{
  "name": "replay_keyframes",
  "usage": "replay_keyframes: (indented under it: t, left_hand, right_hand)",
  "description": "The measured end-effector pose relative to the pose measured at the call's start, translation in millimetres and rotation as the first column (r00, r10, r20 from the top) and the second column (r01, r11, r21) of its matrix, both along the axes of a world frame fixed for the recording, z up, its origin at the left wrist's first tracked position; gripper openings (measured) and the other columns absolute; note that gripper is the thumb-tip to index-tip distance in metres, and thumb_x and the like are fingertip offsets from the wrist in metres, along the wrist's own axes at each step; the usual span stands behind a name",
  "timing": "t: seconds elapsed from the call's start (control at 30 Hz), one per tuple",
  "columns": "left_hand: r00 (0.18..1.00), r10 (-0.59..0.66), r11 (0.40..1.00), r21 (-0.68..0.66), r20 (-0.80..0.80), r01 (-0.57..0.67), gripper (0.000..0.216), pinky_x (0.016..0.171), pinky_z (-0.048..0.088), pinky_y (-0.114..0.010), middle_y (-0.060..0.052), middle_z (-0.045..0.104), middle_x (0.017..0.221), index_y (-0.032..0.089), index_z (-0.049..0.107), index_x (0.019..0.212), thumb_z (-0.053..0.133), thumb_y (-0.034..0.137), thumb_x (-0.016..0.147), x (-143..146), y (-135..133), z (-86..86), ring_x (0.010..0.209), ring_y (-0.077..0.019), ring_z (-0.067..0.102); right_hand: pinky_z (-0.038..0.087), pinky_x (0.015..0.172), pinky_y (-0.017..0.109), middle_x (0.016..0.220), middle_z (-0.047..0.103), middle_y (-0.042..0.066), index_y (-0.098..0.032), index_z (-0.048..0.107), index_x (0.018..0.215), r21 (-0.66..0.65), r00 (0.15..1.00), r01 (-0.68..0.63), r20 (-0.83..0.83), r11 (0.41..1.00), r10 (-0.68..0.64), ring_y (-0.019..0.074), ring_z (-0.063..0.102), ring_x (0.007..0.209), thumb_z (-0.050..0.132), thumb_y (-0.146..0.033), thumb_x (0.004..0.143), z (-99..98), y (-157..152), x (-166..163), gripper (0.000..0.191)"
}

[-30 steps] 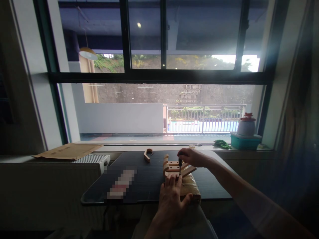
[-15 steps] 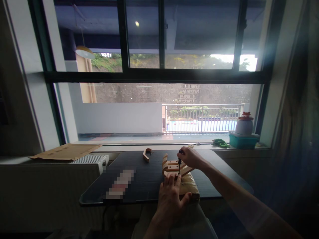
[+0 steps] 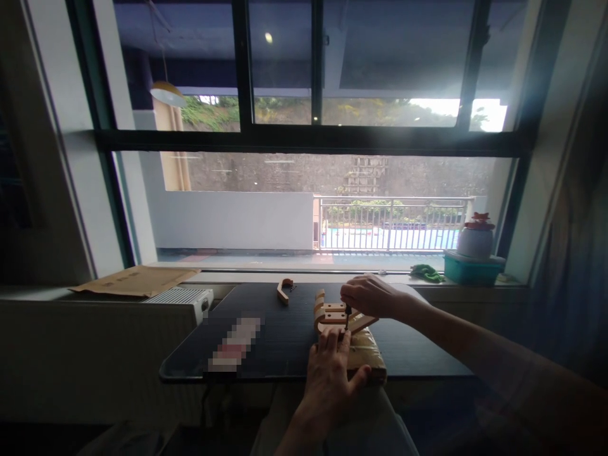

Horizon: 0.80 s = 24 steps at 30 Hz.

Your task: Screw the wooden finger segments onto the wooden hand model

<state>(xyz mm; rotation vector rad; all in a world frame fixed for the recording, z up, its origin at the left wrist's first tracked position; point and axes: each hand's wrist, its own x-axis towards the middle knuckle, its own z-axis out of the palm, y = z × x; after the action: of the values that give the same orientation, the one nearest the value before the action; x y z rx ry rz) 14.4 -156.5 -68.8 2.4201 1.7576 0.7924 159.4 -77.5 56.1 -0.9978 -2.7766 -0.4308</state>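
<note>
My right hand [image 3: 368, 296] is closed around the handle of a screwdriver [image 3: 348, 316]. The screwdriver stands upright, its tip down at the near part of a light wooden frame [image 3: 334, 315]. That frame has curved side pieces and crossbars with dark holes. My left hand [image 3: 331, 367] presses its fingers on the frame's near edge beside the screwdriver tip, with the thumb spread over a brown taped package [image 3: 368, 354]. The package lies under the frame. The tip and the screw are too small to make out.
A loose curved wooden piece [image 3: 284, 292] lies at the back of the dark table [image 3: 280, 354]. A blurred-out item [image 3: 235, 345] lies at left. Behind are a cardboard envelope [image 3: 135, 280], a radiator [image 3: 185, 297], a green cloth [image 3: 426, 273] and a teal box [image 3: 470, 267] below the window.
The view has shifted a little, moving the scene slightly right. My right hand has turned and now covers more of the screwdriver handle. My left hand stays on the frame.
</note>
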Motion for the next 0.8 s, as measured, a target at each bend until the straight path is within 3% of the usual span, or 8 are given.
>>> replay_keyframes:
  t: [0.2,0.33,0.5,0.63,0.8]
  left_hand:
    - [1.000,0.000,1.000,-0.004,-0.009,0.000,0.066,0.107,0.025,-0.040,-0.008,0.038,0.143,0.021,0.039,0.139,0.040,0.057,0.084,0.4,-1.9,1.2,0.133,-0.0280,0.027]
    - [1.000,-0.003,1.000,0.021,-0.016,0.003,0.066,0.106,0.027,-0.039,-0.008,0.039,0.142,0.021,0.040,0.139,0.040,0.056,0.084,0.6,-0.7,0.1,0.132,-0.0281,0.028]
    - [1.000,-0.001,1.000,0.018,-0.024,0.002,0.066,0.103,0.030,-0.039,-0.008,0.040,0.141,0.020,0.041,0.138,0.041,0.056,0.083,0.6,-0.5,0.4,0.131,-0.0283,0.029]
    - [1.000,0.006,1.000,-0.004,-0.028,-0.006,0.066,0.106,0.028,-0.039,-0.008,0.038,0.143,0.020,0.040,0.139,0.041,0.056,0.083,1.7,-2.8,4.4,0.132,-0.0282,0.028]
    - [0.999,0.037,0.997,-0.059,-0.036,-0.039,0.066,0.108,0.026,-0.040,-0.008,0.035,0.145,0.020,0.040,0.139,0.044,0.053,0.082,3.3,-4.3,9.7,0.134,-0.0294,0.026]
  right_hand:
    - [0.045,0.068,0.029,0.082,0.063,0.004,-0.014,0.061,0.094,-0.017,0.978,0.207,-0.025,0.978,-0.207,0.0136,0.059,0.073,0.041,-0.031,0.095,-5.5,3.4,-11.4,0.027]
    - [0.052,0.072,0.035,0.099,0.062,0.005,-0.015,0.059,0.106,-0.075,0.928,0.370,-0.005,0.926,-0.372,0.0150,0.061,0.082,0.052,-0.036,0.090,-8.2,10.0,-15.2,0.027]
    - [0.052,0.075,0.037,0.107,0.060,0.007,-0.015,0.057,0.111,-0.084,0.866,0.499,0.019,0.863,-0.499,0.0168,0.060,0.088,0.052,-0.034,0.090,-7.6,10.0,-21.5,0.028]
    - [0.051,0.070,0.034,0.095,0.063,0.004,-0.014,0.060,0.102,-0.019,0.907,0.421,0.033,0.907,-0.420,0.0144,0.061,0.079,0.050,-0.037,0.091,-0.5,3.4,-22.9,0.027]
    - [0.042,0.065,0.027,0.079,0.065,0.004,-0.015,0.063,0.082,0.093,0.988,0.104,0.103,0.990,-0.114,0.0131,0.059,0.071,0.037,-0.033,0.096,9.3,-1.5,-18.4,0.034]
